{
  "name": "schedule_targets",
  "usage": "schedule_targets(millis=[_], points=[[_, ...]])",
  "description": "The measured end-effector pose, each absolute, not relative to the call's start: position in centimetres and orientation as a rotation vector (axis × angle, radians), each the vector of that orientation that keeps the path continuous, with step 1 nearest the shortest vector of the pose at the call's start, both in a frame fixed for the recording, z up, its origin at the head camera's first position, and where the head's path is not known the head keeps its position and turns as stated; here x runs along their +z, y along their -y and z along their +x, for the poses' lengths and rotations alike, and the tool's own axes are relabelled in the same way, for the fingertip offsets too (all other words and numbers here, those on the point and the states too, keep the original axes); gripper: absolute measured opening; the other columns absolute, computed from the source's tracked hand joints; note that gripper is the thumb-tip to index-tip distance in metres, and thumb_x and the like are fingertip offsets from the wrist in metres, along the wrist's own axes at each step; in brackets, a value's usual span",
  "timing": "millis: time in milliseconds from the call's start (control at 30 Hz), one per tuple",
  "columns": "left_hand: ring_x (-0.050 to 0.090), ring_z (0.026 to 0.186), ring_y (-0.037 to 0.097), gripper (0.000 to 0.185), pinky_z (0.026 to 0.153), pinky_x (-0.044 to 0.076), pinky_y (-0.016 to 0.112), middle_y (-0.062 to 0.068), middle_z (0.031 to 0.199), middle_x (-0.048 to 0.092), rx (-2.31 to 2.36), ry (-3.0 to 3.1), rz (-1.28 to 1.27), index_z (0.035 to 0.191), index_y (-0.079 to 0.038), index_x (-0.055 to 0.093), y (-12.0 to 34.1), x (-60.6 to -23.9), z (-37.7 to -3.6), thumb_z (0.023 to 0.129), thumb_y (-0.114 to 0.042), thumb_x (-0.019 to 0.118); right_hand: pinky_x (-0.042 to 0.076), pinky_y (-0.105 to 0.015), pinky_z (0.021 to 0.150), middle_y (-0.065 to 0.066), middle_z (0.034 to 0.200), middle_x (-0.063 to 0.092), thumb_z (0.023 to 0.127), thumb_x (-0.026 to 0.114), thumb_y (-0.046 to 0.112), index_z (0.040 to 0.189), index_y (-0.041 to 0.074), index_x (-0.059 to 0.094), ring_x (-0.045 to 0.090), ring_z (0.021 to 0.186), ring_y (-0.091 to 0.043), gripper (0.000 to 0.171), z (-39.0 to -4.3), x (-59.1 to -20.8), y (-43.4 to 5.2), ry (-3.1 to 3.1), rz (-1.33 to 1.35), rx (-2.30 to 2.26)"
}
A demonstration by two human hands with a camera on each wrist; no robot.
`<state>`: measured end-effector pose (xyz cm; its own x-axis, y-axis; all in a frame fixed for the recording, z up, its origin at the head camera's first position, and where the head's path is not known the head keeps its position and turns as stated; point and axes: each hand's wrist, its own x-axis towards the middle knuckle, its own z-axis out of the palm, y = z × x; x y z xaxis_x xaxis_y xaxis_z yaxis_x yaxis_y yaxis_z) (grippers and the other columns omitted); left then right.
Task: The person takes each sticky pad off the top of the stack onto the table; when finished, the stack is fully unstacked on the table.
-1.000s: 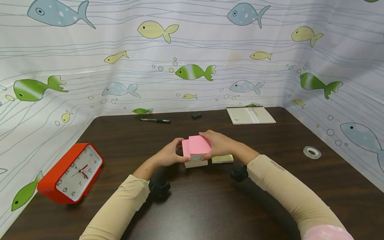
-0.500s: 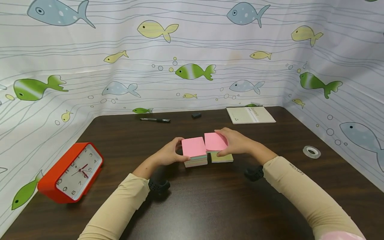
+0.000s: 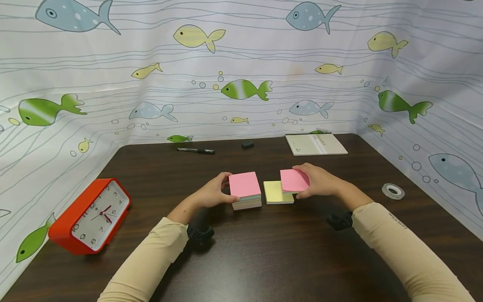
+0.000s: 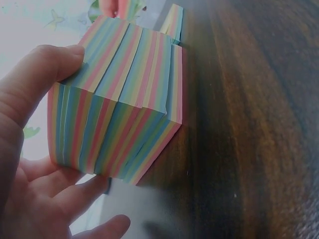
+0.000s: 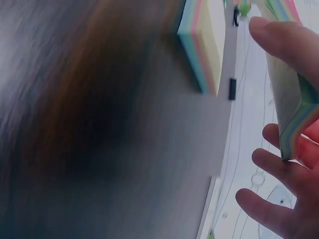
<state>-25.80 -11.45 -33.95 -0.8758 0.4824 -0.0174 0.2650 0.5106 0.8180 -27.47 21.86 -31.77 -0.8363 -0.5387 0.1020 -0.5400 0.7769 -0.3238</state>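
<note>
My left hand (image 3: 211,193) grips the left side of a stack of sticky note pads (image 3: 244,185), thumb at the front and fingers behind. The stack's top is pink, and its striped rainbow edges show in the left wrist view. My right hand (image 3: 320,181) pinches a pink-topped sticky note pad (image 3: 293,180) between thumb and fingers. That pad is raised, and in the head view it overlaps the right back corner of a yellow-topped pad (image 3: 272,195) lying on the table. A pale underside shows on the held pad (image 5: 284,84) in the right wrist view.
A red alarm clock (image 3: 90,216) stands at the left. Along the back lie a pen (image 3: 195,150), a small dark block (image 3: 247,144) and a notebook (image 3: 316,144). A tape roll (image 3: 393,191) lies at the right. A fish-patterned curtain (image 3: 241,54) encloses the dark table.
My right hand has carried the pink-topped pad off the left stack and rightward, uncovering the stack's pink top and then much of the yellow-topped pad. My left hand has stayed at the stack.
</note>
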Motion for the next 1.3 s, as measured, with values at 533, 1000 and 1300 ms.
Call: schedule_targets(millis=[533, 1000, 1300], points=[[0.032, 0.121, 0.031, 0.086, 0.093, 0.031, 0.041, 0.017, 0.133, 0.028, 1.296, -2.497, 0.616, 0.132, 0.001, 0.021, 11.4, -34.1, -25.9, 0.071, -0.028, 0.073, 0.039, -0.040, 0.076, -0.013, 0.106, 0.049, 0.058, 0.079, 0.028, 0.121, -0.004, 0.044, 0.046, 0.088, -0.024, 0.079, -28.1, -32.9, -25.9, 3.073, 0.871, 0.432], [0.033, 0.121, 0.029, 0.086, 0.094, 0.031, 0.039, 0.016, 0.133, 0.028, 1.285, -2.498, 0.605, 0.132, 0.000, 0.021, 11.3, -34.2, -26.1, 0.070, -0.028, 0.074, 0.031, -0.054, 0.085, -0.026, 0.128, 0.033, 0.060, 0.080, 0.025, 0.131, -0.005, 0.031, 0.031, 0.111, -0.045, 0.092, -28.3, -31.4, -24.7, 3.157, 0.936, 0.424], [0.030, 0.122, 0.028, 0.085, 0.095, 0.029, 0.040, 0.016, 0.133, 0.028, 1.281, -2.523, 0.607, 0.132, 0.001, 0.021, 11.3, -33.9, -25.9, 0.070, -0.028, 0.073, 0.021, -0.054, 0.093, -0.023, 0.125, 0.040, 0.065, 0.077, 0.022, 0.134, -0.005, 0.022, 0.028, 0.116, -0.044, 0.093, -27.8, -30.0, -21.8, 3.118, 1.048, 0.504]])
